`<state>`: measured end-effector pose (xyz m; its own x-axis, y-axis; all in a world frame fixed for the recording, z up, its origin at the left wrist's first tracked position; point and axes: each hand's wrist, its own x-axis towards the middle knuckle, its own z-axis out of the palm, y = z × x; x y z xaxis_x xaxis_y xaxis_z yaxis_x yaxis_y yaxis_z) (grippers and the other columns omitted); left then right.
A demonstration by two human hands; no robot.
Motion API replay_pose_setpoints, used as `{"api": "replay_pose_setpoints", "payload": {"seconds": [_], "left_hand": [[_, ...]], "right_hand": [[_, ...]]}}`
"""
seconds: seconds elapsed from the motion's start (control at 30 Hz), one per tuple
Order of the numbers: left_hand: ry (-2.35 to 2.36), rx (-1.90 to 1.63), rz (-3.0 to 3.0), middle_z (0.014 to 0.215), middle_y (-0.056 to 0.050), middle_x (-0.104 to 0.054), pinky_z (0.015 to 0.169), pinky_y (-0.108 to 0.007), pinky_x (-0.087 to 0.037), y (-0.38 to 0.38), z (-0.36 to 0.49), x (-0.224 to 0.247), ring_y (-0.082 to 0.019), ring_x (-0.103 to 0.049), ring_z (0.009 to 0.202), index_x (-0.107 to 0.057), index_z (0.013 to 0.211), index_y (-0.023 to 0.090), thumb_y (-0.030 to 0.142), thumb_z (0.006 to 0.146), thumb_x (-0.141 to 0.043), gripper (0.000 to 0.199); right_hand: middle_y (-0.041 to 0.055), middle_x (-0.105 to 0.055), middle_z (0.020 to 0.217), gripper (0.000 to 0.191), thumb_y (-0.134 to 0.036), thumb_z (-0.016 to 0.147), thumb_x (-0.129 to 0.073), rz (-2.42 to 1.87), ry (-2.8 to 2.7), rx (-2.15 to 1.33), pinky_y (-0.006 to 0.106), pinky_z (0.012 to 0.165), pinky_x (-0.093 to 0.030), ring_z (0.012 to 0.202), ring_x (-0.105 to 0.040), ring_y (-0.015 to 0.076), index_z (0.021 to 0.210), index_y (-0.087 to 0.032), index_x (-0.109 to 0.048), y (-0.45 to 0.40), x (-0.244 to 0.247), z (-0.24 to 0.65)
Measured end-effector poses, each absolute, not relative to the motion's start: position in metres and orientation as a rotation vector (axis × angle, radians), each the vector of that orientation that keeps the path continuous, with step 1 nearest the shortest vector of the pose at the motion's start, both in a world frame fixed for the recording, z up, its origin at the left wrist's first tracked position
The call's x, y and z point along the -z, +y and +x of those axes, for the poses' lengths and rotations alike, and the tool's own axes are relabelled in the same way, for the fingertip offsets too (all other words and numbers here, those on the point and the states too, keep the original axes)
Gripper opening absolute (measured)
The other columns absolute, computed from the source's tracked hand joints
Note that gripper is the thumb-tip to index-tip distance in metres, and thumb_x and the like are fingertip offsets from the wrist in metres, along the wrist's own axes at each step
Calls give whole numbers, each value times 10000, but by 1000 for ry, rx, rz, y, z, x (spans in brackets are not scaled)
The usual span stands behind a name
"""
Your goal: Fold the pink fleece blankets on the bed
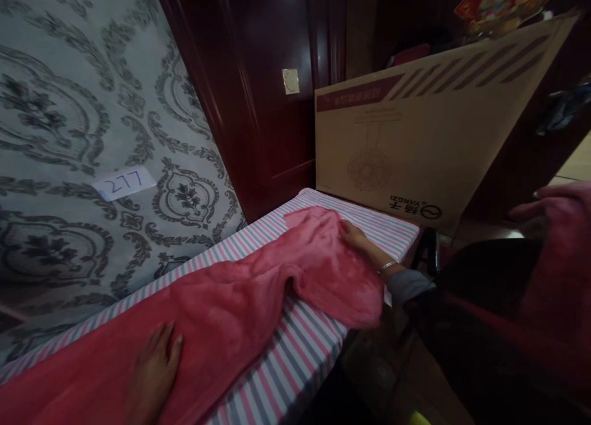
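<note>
A long pink fleece garment [231,295] lies spread along a narrow surface under a striped cloth [277,376]; its exact kind is hard to tell. Its far end is rumpled, and a fold stands up near the middle. My left hand [159,366] rests flat on the near part of the garment, fingers stretched out and slightly blurred. Reaching in from the right, my right hand [355,237], with a silver bracelet [388,267] at the wrist, has its fingers curled at the garment's far right edge; the fingertips are partly hidden.
Patterned wallpaper [115,111] with a paper label [124,183] reading 277 borders the left side. A dark red wooden panel [268,129] and a large cardboard box [415,135] stand behind. More pink fleece cloth [561,259] hangs at the right, by a dark chair-like shape [494,268].
</note>
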<state>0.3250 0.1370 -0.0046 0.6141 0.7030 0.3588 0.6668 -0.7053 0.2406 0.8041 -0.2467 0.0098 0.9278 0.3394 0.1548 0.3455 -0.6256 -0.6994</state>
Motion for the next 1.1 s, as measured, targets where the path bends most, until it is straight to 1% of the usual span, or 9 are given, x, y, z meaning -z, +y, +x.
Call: {"api": "replay_pose_setpoints", "payload": {"seconds": [0.13, 0.2, 0.37, 0.53, 0.67, 0.77, 0.9, 1.0, 1.1], "left_hand": [[1157, -713, 2713, 1386, -178, -598, 1162, -501, -355, 142, 324, 9, -355, -536, 1305, -621, 1257, 104, 619, 798, -277, 771], [1147, -720, 2720, 1366, -179, -613, 1158, -505, -359, 143, 324, 9, -360, -549, 1288, -632, 1238, 111, 623, 790, -281, 765], [1184, -695, 2730, 1411, -172, -581, 1157, -503, -357, 138, 325, 8, -347, -521, 1323, -623, 1260, 108, 609, 807, -256, 769], [1180, -685, 2772, 1417, -204, -567, 1142, -520, -361, 134, 328, 8, -347, -500, 1343, -616, 1277, 60, 564, 838, -215, 779], [1180, -712, 2774, 1398, -204, -584, 1137, -513, -367, 135, 329, 9, -344, -516, 1326, -627, 1263, 60, 541, 849, -231, 748], [1132, -752, 2740, 1385, -205, -595, 1136, -513, -373, 133, 328, 7, -349, -533, 1308, -657, 1216, 75, 523, 844, -277, 696], [1048, -846, 2518, 1326, -184, -642, 1139, -512, -385, 125, 324, -6, -342, -547, 1299, -711, 1089, 132, 503, 800, -411, 558], [965, -860, 2164, 1245, -163, -693, 1115, -504, -419, 111, 315, -23, -324, -594, 1241, -721, 1024, 146, 532, 760, -511, 513], [840, -849, 1809, 1196, -143, -720, 1060, -467, -475, 89, 302, -40, -299, -637, 1176, -717, 1033, 145, 617, 736, -596, 571]], "right_hand": [[73, -751, 936, 395, -134, 768, -572, -2162, -523, -42, 269, 717, -543, 759, -685, 185, 1136, -121, -716, -241, -22, 805], [64, -752, 893, 405, -112, 755, -535, -2100, -550, -27, 272, 720, -550, 732, -680, 178, 1109, -110, -731, -242, -36, 804], [36, -755, 995, 529, -66, 706, -495, -1979, -689, 76, 291, 845, -550, 853, -688, 171, 1178, -154, -716, -254, -101, 805], [51, -726, 1124, 528, -32, 676, -520, -1946, -855, 314, 360, 1036, -460, 1058, -645, 204, 1146, -154, -725, -258, -200, 798], [45, -703, 1092, 441, -61, 745, -527, -1892, -1129, 652, 412, 1028, -455, 1053, -623, 217, 1134, -154, -715, -235, -271, 763], [24, -673, 1040, 402, -51, 781, -502, -1780, -1398, 788, 391, 974, -473, 995, -610, 191, 1109, -168, -704, -196, -294, 707], [27, -662, 1013, 322, -59, 878, -462, -1618, -1751, 797, 317, 885, -484, 969, -583, 173, 1061, -183, -695, -136, -258, 595], [29, -669, 985, 180, -146, 933, -518, -1603, -2005, 803, 287, 817, -496, 922, -582, 171, 969, -192, -688, -110, -187, 508], [-7, -696, 985, 212, -175, 925, -523, -1583, -2114, 746, 304, 791, -525, 919, -609, 184, 948, -295, -696, -107, -108, 447]]}}
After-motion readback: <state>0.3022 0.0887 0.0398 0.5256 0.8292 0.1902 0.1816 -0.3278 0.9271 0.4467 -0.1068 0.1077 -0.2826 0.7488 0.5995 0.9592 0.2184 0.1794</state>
